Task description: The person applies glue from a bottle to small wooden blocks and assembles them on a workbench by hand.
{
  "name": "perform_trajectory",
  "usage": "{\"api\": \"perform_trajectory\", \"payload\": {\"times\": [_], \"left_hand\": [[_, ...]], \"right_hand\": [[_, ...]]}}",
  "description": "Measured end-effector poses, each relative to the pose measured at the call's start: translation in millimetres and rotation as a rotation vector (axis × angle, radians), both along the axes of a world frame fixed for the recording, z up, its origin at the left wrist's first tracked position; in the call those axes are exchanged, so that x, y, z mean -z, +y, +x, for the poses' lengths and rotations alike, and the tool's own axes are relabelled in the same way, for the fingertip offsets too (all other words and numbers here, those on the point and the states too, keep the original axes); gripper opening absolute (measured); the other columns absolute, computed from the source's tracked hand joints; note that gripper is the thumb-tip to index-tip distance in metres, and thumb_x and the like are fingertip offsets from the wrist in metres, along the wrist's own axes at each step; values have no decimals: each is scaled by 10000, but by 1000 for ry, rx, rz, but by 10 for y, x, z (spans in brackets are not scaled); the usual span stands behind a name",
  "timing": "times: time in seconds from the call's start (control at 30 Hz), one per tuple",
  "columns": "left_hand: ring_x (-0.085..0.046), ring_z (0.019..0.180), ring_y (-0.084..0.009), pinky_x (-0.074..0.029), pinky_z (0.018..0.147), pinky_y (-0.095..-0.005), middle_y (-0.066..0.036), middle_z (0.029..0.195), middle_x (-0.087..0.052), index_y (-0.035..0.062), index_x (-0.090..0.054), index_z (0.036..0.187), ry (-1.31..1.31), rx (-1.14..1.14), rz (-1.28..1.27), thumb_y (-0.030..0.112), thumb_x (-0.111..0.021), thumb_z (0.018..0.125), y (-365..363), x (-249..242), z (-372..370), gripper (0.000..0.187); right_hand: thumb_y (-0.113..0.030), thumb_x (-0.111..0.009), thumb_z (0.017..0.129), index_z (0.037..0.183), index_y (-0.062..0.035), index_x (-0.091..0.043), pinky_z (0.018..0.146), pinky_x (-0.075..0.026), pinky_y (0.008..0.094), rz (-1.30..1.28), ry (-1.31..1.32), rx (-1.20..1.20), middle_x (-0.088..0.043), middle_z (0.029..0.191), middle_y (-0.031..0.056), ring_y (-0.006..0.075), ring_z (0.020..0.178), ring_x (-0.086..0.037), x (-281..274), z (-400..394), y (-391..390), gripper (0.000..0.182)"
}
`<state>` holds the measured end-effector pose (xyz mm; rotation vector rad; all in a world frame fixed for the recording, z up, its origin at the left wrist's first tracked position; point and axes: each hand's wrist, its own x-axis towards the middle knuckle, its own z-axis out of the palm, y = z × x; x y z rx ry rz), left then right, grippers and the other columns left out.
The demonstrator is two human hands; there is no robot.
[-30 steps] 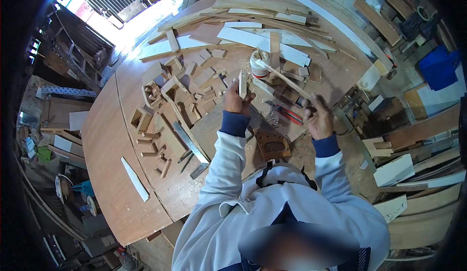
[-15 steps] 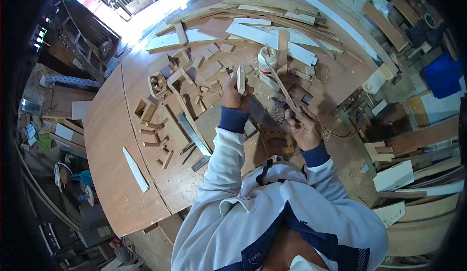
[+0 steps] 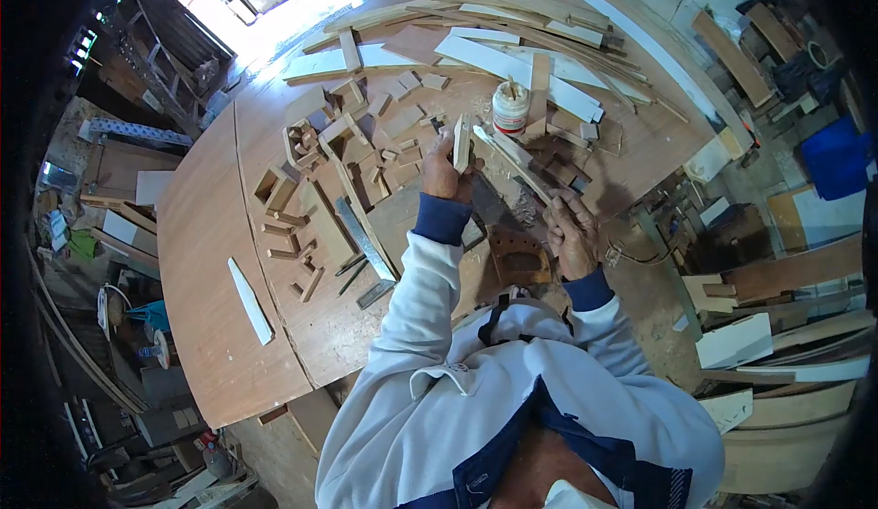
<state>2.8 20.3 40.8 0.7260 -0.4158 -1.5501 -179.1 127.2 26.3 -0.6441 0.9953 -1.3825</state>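
My left hand (image 3: 441,180) is closed around a small wooden block (image 3: 464,145), holding it up above the table with a pale face showing. Pinched in the fingers of my right hand (image 3: 573,242) is a thin wooden stick (image 3: 519,169). White paste coats its far tip, which is right by the block's edge. Just beyond the stick stands an open white jar (image 3: 510,110) with a red-marked label and stained rim. A handsaw's wooden handle (image 3: 519,253) lies between my forearms, close to my body.
Small wood offcuts and little assembled frames (image 3: 275,189) cover the table (image 3: 206,326) on the left. A metal-bladed square (image 3: 361,239) lies by my left forearm. Long boards (image 3: 512,65) are piled at the back. More planks (image 3: 736,340) lean at the right.
The stick's tip has moved from the jar leftward to the block in my left hand, and white paste shows on it. Both hands keep their grip.
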Motion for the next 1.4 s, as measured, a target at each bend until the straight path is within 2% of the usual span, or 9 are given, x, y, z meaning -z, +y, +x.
{"api": "perform_trajectory", "payload": {"times": [0.4,0.5,0.57,0.67,1.0,1.07,1.2,1.27,1.4], "left_hand": [[-428,471,-135,-437,505,-316,-39,582,-488,47,-513,786,-43,22,39,202,-421,943,26,23,-85,239],[-424,469,-135,-436,505,-316,-39,594,-492,46,-514,802,-45,7,36,203,-418,943,30,43,-95,231],[-422,467,-134,-435,505,-314,-39,602,-495,46,-515,812,-46,6,27,204,-417,942,46,30,-95,227],[-436,471,-134,-440,503,-309,-42,627,-516,46,-519,834,-56,13,59,204,-416,943,74,9,-94,217],[-490,525,-130,-467,505,-303,-17,670,-515,96,-522,887,-41,122,26,238,-412,938,72,175,17,186],[-484,515,-129,-468,507,-302,-14,661,-514,93,-529,896,-41,141,2,234,-413,937,99,150,15,188],[-430,462,-125,-444,524,-308,-38,608,-509,26,-542,854,-32,63,76,171,-432,928,156,44,-2,197],[-429,467,-123,-442,523,-306,-38,618,-513,23,-541,868,-37,76,76,171,-427,928,166,52,5,196],[-423,456,-122,-439,518,-301,-40,631,-527,28,-542,876,-70,88,87,179,-423,928,174,45,11,199]], "right_hand": [[-208,-564,914,1012,-69,-615,476,-310,176,-117,145,-8,-501,703,-48,20,575,-380,189,20,-15,178],[-208,-560,915,1024,-52,-610,537,-391,192,-141,373,-36,-543,727,-27,36,619,-455,198,8,-2,197],[-191,-552,916,1023,-31,-603,658,-463,230,-260,472,9,-588,781,6,69,710,-537,183,39,-4,199],[-160,-556,905,1058,-14,-589,781,-474,274,-307,642,-13,-629,870,54,132,830,-589,54,21,26,215],[-111,-557,890,1057,-21,-636,787,-460,296,-438,755,97,-641,973,121,186,900,-599,135,30,25,206],[-143,-567,889,1100,-24,-622,888,-430,316,-404,802,62,-630,1073,125,204,995,-579,112,-10,41,248],[-127,-545,897,1084,-15,-625,879,-433,313,-455,845,108,-633,1064,130,213,986,-585,106,-39,-36,232],[-57,-539,888,1091,-59,-635,721,-442,281,-551,981,165,-615,849,80,189,757,-562,145,-80,-92,225],[-50,-525,892,1090,-72,-637,675,-427,273,-593,1027,190,-558,748,55,160,686,-513,4,-110,-157,228]]}}
